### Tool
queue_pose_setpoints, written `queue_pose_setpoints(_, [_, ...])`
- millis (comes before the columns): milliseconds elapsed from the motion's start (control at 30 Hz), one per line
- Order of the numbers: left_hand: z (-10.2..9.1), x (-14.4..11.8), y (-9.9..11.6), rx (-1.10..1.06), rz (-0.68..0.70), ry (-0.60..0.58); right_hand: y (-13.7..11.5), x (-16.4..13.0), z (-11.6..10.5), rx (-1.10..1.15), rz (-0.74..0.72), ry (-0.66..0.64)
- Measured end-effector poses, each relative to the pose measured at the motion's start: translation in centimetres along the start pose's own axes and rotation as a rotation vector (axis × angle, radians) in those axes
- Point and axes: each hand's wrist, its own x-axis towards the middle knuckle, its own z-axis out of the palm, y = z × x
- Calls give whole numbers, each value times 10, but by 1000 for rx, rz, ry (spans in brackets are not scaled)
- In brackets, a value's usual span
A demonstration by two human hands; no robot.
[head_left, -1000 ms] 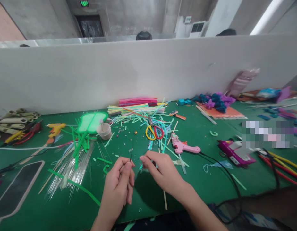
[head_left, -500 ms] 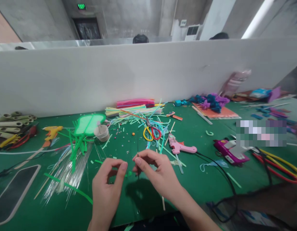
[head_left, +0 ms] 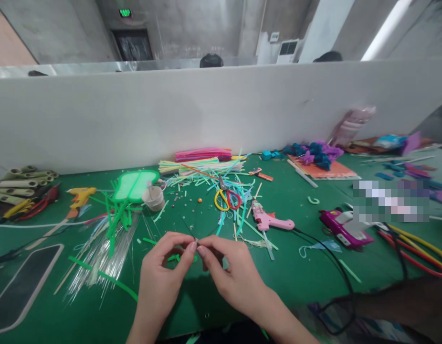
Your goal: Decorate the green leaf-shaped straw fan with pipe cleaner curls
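My left hand [head_left: 165,270] and my right hand [head_left: 233,272] meet fingertip to fingertip over the green table's near middle. Both are closed in a pinch on a thin dark strand [head_left: 188,228], which sticks up beyond the fingers; whether it is thread or wire I cannot tell. Its lower part is hidden by the fingers. Just behind the left hand lie short green strips [head_left: 174,258]. Scissors [head_left: 227,198] with one yellow and one red handle lie beyond the hands, on a heap of pale strips. A pink glue gun [head_left: 271,220] rests right of them.
On the left are a phone [head_left: 24,286], clear rods [head_left: 102,267], a green leaf-like piece [head_left: 135,186], a small cup [head_left: 152,198] and a yellow glue gun [head_left: 79,197]. Colourful strips [head_left: 203,155] lie at the back. At right are a black cord [head_left: 335,253] and long-handled pliers [head_left: 417,246].
My left hand has moved right and my right hand slightly left, so their fingertips now meet at the strand. Before, they were apart, with the strand upright in the right hand.
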Motion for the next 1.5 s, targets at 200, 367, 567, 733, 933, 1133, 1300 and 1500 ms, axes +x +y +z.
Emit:
queue_pose_setpoints(200, [-1,0,0,52,2,13,0,-2,1,-74,-58,-19])
queue_pose_setpoints(367, [5,0,-1,114,17,46,1,0,4,-114,-77,-3])
queue_pose_setpoints(567, [9,-2,-6,201,76,68,6,-1,8,-158,-42,-4])
queue_pose_setpoints(733, [14,-2,-12,368,177,114,10,-2,10,-166,17,6])
queue_pose_setpoints(933, [5,1,-25,665,546,42,15,-3,10,-229,104,1])
queue_pose_setpoints(1133, [-7,7,-38,733,728,-211,22,-9,12,-320,130,-88])
queue_pose_setpoints(1300, [-8,4,-54,651,769,-241,21,-9,16,-363,192,-175])
queue_pose_setpoints(1500, [-15,4,-55,572,721,-238,17,-11,14,-262,214,-187])
